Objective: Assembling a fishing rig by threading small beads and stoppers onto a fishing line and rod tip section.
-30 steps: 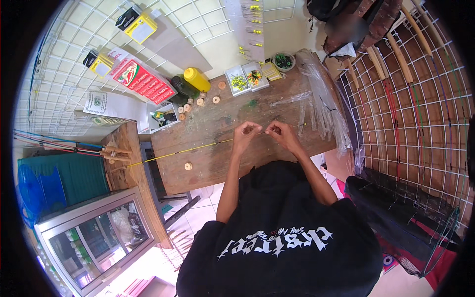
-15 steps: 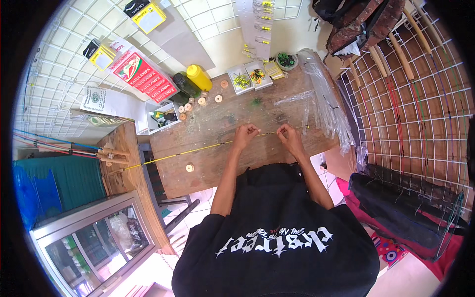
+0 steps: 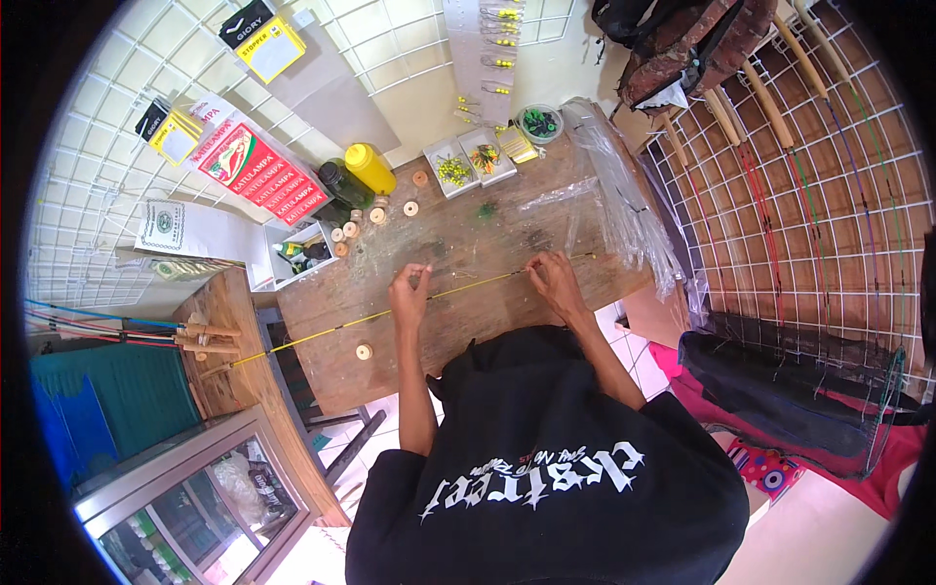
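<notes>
A thin yellow fishing rod point(image 3: 366, 318) with dark bands lies slantwise over the wooden table, its handle end at the left. My left hand point(image 3: 409, 295) is above the rod's middle, thumb and fingers pinched together. To the right, my right hand point(image 3: 554, 283) is near the rod's thin end, its fingertips also drawn into a pinch. Whatever the fingertips hold is too fine to make out. Between the hands a stretch of rod shows over the table. One wooden ring-like spool point(image 3: 364, 351) sits on the near side of the rod.
Along the back stand a yellow bottle point(image 3: 370, 170), a dark bottle point(image 3: 344, 185), several small spools point(image 3: 410, 209), white trays of small coloured pieces point(image 3: 451, 170) and a round tub point(image 3: 539, 123). Clear plastic sleeves point(image 3: 624, 205) cover the right end. A white box point(image 3: 292, 255) stands left.
My left hand has moved left along the rod, widening the gap between my hands. The right hand stays near the rod's thin end. The whole view has shifted slightly.
</notes>
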`<state>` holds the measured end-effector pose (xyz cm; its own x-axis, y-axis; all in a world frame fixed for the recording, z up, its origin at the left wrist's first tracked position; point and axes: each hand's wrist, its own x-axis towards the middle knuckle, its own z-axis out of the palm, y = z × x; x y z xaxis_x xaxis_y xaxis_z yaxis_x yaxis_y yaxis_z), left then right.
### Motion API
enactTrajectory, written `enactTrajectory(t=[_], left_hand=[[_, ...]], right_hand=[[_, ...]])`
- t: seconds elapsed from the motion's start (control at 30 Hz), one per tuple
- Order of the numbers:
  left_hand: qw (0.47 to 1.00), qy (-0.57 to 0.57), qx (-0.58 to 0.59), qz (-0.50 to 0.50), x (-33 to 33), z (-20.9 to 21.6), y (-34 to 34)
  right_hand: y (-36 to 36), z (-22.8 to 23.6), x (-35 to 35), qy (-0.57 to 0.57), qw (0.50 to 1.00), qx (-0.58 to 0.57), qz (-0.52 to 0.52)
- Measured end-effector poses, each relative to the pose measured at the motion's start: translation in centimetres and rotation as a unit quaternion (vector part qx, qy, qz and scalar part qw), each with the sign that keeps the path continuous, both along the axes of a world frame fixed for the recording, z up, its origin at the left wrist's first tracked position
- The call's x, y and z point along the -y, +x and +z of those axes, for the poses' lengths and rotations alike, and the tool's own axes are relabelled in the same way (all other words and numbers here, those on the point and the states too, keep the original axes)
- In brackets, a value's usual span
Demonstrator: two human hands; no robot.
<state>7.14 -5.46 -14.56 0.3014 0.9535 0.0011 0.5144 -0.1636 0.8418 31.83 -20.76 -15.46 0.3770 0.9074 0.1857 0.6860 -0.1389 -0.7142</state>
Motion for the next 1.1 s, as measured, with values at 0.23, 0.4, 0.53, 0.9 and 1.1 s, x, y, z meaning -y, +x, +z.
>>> enactTrajectory(t=[0.23, 0.4, 0.53, 0.9, 1.1], left_hand=[[0.997, -0.051, 0.027, 0.047, 0.4, -2.0, -2.0], [0.996, -0.055, 0.05, 0.054, 0.7, -2.4, -1.5], [0.994, -0.074, 0.059, 0.061, 0.7, -2.5, -1.6], [0.995, -0.069, 0.048, 0.062, 0.6, -3.3, -1.9], [0.994, -0.069, 0.057, 0.061, 0.6, -2.8, -1.7]], right_hand=[[-0.3, 0.7, -0.2, -0.016, 0.991, -0.134, -0.007], [0.4, 0.0, 0.1, -0.078, 0.987, -0.142, -0.023], [0.5, -1.6, 0.4, -0.072, 0.996, -0.056, -0.001], [0.0, -3.3, 0.0, -0.058, 0.997, -0.044, -0.023], [-0.1, -3.7, -0.4, -0.057, 0.998, -0.003, -0.021]])
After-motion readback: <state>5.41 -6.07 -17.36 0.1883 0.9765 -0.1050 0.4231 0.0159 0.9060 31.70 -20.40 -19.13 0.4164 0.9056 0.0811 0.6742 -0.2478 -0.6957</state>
